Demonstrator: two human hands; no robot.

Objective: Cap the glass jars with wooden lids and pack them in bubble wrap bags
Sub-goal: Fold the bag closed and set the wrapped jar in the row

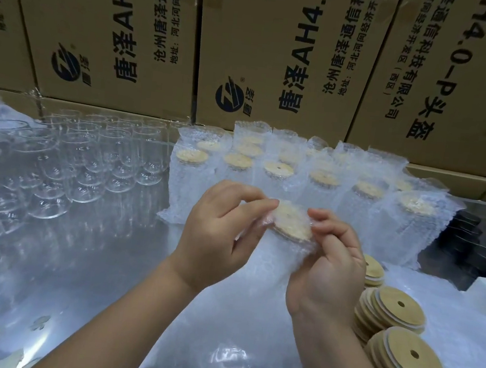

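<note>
A glass jar capped with a wooden lid [291, 223] sits inside a bubble wrap bag [269, 264] held up in the middle of the view. My left hand [218, 235] pinches the bag's top edge on the left of the lid. My right hand [329, 267] pinches the bag on the right side. Several bare glass jars [89, 152] stand at the left. Several capped, bagged jars [326, 180] stand in rows behind my hands. Loose wooden lids [395, 319] with a centre hole lie stacked at the lower right.
Large printed cardboard boxes [250, 49] form a wall at the back. The table [91, 273] is shiny metal. Flat plastic bags [232, 359] lie near the front edge. Dark objects [470, 237] sit at the right.
</note>
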